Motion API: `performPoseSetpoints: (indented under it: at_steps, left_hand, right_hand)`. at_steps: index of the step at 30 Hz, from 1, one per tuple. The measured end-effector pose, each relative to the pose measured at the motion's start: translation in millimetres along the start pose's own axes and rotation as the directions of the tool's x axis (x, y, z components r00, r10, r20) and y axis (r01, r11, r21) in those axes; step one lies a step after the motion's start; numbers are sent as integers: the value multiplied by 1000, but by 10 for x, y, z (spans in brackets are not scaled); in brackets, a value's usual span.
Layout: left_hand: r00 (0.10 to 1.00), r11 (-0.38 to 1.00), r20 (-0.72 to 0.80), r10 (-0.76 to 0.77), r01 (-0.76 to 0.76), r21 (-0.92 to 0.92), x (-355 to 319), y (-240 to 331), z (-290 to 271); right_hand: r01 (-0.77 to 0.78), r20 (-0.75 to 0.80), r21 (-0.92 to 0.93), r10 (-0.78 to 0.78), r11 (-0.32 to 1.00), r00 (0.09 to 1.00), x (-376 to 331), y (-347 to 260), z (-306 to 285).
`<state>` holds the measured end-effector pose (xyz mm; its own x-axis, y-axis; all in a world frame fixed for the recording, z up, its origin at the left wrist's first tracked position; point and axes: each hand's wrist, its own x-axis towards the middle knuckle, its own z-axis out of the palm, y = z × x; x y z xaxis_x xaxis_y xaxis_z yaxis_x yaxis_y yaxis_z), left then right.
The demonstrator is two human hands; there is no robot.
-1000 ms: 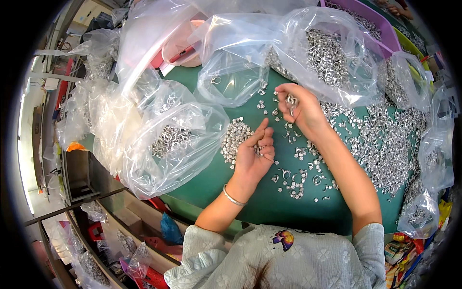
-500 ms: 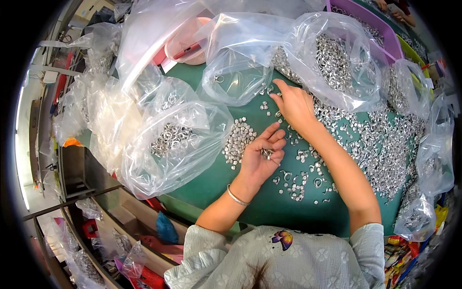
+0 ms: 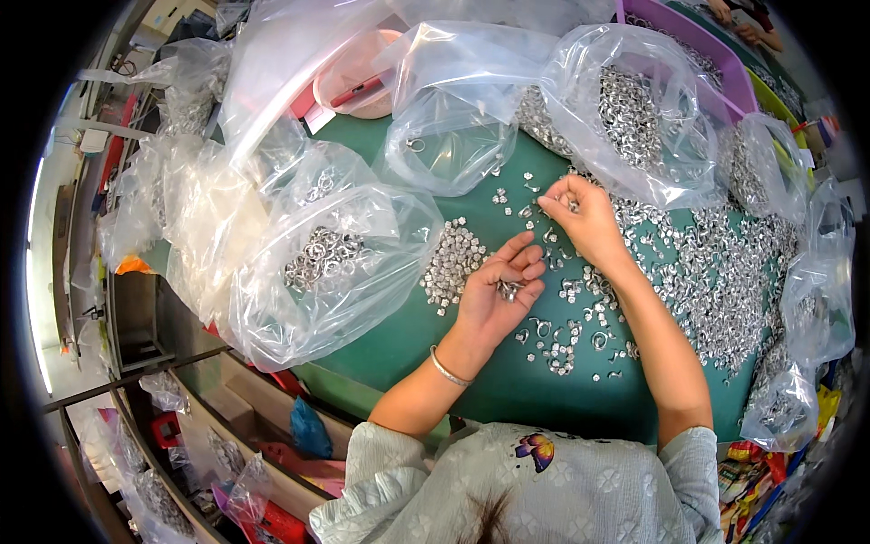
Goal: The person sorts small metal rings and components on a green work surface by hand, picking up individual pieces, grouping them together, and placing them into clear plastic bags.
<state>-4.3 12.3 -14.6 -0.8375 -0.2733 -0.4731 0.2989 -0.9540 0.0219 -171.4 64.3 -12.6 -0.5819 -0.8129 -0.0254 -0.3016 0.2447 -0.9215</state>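
As the head view shows, the left hand is turned palm-up, its grip curled around small metal pieces. The right hand is near it, thumb and fingers close together; its grip is narrow, but whether it holds a piece cannot be told. On the green table, a bead pile lies left of both hands, loose rings right. A clear bag contains more rings.
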Motion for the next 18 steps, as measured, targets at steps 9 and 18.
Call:
performPoseSetpoints:
  at_steps: [9, 18]
  left_hand:
    - [997, 989, -78, 16, -4, 145, -82, -151, 49]
    - [968, 981, -228, -102, 136, 139, -340, -801, 344]
  right_hand:
    - [-478, 422, 878, 407, 40, 810, -715, -279, -186]
    - [432, -47, -148, -443, 890, 896, -1522, -337, -93]
